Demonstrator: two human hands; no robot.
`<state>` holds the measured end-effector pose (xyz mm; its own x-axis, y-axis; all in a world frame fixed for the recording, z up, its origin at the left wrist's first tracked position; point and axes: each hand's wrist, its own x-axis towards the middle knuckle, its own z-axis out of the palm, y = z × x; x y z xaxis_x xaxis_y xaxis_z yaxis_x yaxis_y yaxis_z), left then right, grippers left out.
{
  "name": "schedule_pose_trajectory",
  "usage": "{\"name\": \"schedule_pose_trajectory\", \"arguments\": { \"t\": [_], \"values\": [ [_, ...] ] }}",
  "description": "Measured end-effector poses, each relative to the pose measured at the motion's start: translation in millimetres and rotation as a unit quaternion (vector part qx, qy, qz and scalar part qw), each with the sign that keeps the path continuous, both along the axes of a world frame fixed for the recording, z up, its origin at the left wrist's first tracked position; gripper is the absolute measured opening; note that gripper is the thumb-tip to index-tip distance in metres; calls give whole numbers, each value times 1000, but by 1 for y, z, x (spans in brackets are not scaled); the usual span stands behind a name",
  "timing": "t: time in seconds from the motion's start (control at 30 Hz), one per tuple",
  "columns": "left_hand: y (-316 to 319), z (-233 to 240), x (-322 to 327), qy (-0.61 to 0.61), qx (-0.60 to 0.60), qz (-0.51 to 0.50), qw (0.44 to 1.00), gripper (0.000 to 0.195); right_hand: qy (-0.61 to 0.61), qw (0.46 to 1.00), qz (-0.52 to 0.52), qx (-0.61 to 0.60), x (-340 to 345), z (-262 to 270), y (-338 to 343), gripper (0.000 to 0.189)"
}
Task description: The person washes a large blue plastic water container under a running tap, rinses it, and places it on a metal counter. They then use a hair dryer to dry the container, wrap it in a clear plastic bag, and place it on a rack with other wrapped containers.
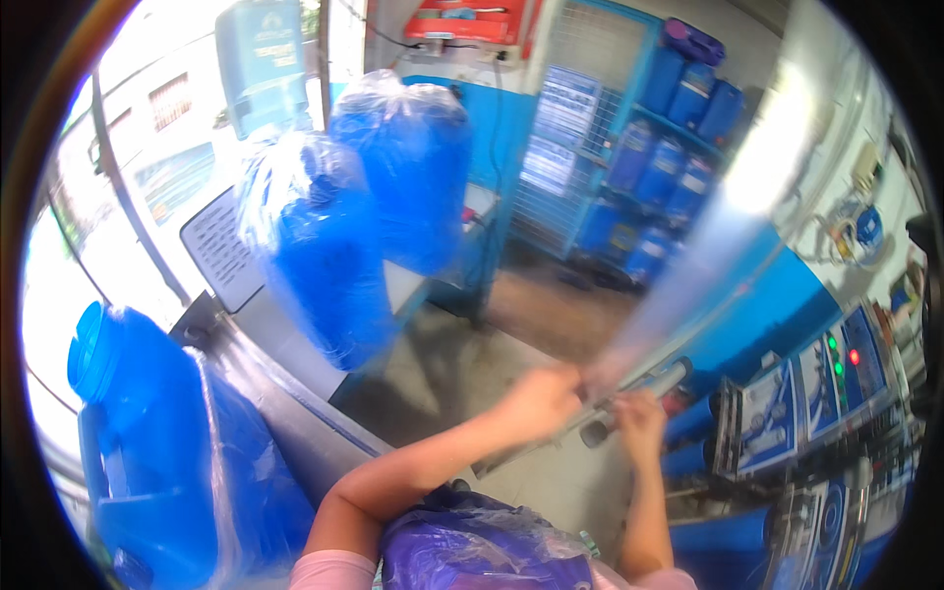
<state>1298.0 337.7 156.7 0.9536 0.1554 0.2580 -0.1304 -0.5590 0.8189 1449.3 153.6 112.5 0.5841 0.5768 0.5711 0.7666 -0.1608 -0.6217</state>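
Note:
A long strip of clear plastic film (689, 258), blurred by motion, rises from between my hands toward the upper right. My left hand (542, 398) is closed around its lower end; the fingers are smeared by blur. Close beside it, the fingertips of my right hand (640, 419) are pinched together at the film's lower edge. Grey metal bars (667, 376) lie just behind both hands, one with a dark round end (594, 434). Against my body, below my forearms, is a purple container (479, 549) wrapped in clear plastic.
To the left, a blue jug (155, 442) with an open mouth stands partly bagged by a steel counter (295, 413). Two bagged blue containers (324, 273) (413, 177) rest on a ledge. Blue jugs fill a rack (653, 184); filtration panels (811, 398) with lights stand right.

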Motion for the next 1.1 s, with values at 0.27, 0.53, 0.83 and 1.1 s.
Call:
{"name": "schedule_pose_trajectory", "arguments": {
  "t": [0.27, 0.53, 0.83, 1.1],
  "values": [
    [-133, -42, 34, -14, -67, -504, 861, 55, -273, 924, -13, 268, -127, 88, -102, 13],
    [-53, -100, 80, 250, 224, -421, 843, 42, 105, 943, -200, -244, 99, -115, -86, 47],
    [68, -139, 177, 260, 70, -346, 899, 42, 193, 934, -203, -222, 182, -220, -170, 76],
    [188, -173, 220, 402, 23, -121, 907, 44, 336, 892, -258, -158, 174, -211, -165, 88]
  ]
}}
